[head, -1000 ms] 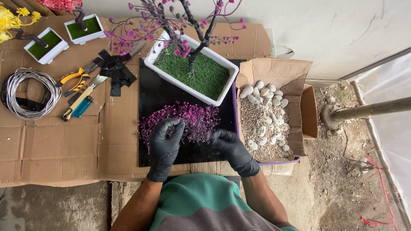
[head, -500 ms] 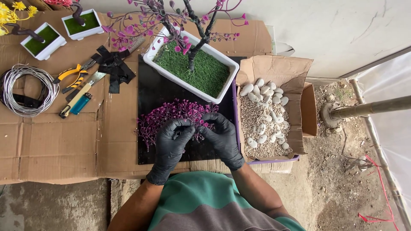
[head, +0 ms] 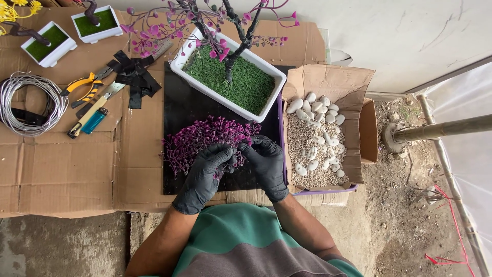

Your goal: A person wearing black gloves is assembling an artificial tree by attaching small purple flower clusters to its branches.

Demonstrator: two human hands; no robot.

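**Gloved hands meet over a heap of purple sprigs**

At the far left a coil of grey wire (head: 29, 104) lies on flattened cardboard (head: 61, 169), with two small white planters of green turf (head: 48, 43) above it. Just right of the coil sit orange-handled pliers (head: 82, 86), a blue lighter (head: 94, 121) and a pile of black tape strips (head: 134, 78).

On the black mat (head: 177, 110) lies a heap of purple sprigs (head: 197, 142). The left hand (head: 205, 172), in a black glove, curls its grip closed over the heap's lower right edge, pinching a sprig. The right hand (head: 266, 161), gloved too, touches it fingertip to fingertip, its grip closed on the same sprig.

Behind them stands a white planter (head: 179, 69) holding a dark wire tree with pink buds (head: 225, 31). Right of the mat, an open cardboard box (head: 359, 87) holds gravel and white pebbles (head: 315, 138).
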